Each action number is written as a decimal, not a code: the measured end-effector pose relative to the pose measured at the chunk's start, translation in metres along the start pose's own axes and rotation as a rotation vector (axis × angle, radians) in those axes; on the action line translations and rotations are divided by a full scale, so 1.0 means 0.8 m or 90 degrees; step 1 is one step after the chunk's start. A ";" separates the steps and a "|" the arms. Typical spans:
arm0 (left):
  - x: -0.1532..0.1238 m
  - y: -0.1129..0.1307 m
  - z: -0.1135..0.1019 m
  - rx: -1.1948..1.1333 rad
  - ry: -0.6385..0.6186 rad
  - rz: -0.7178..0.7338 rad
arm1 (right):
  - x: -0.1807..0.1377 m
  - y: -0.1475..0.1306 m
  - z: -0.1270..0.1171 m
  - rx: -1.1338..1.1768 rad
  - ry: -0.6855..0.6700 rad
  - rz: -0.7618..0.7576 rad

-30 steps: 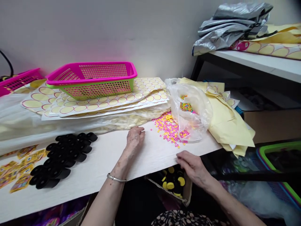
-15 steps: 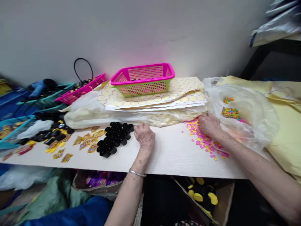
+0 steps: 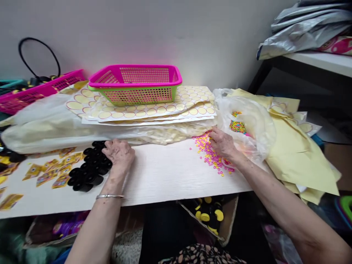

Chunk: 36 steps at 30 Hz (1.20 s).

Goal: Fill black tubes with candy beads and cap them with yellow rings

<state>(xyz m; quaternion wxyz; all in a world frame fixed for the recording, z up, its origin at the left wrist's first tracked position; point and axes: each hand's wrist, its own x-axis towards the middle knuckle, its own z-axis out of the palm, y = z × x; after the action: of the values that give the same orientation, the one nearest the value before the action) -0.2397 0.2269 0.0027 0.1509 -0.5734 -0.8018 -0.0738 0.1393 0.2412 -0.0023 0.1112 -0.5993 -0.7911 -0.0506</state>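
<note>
My left hand (image 3: 120, 156), with a silver bangle at the wrist, is at the right edge of a cluster of small black plastic cups (image 3: 92, 165). Its fingers are curled around a cup at the cluster's upper right, and the fingertips are partly hidden. On the other side, my right hand (image 3: 223, 142) reaches into a spread of tiny pink and yellow candy-like pieces (image 3: 210, 154). Its fingers are bent together at the top of the pile; whatever lies between them is hidden. Several small yellow printed packets (image 3: 52, 170) lie left of the cups.
A pink and green basket (image 3: 137, 93) stands on sheets of round stickers (image 3: 154, 112) against the wall. A clear bag (image 3: 258, 117) with multicoloured pieces lies at right, beside yellow paper (image 3: 299, 150). Below the table edge, a cardboard box (image 3: 229, 223) holds black and yellow pieces.
The camera view has swung to the right, so everything appears farther left. My left hand has moved onto the cups' edge; my right hand stays at the pink and yellow pieces.
</note>
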 end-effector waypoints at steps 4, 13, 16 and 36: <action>-0.015 0.017 -0.019 -0.075 0.022 0.031 | -0.011 0.003 0.008 -0.074 -0.089 0.001; -0.121 0.153 -0.048 -0.521 -0.286 0.266 | -0.036 0.036 0.003 0.147 0.244 0.103; -0.135 0.187 -0.044 -0.542 -0.301 0.289 | -0.013 0.079 -0.009 0.118 0.183 0.297; -0.063 0.381 -0.057 -0.798 -0.289 0.351 | 0.055 0.141 -0.004 0.856 0.121 0.427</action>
<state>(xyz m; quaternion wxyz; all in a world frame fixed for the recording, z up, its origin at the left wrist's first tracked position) 0.0696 0.2693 0.0125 -0.3637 -0.7351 -0.4463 -0.3579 0.2362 0.3132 0.0050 0.5300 -0.6043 -0.4137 0.4275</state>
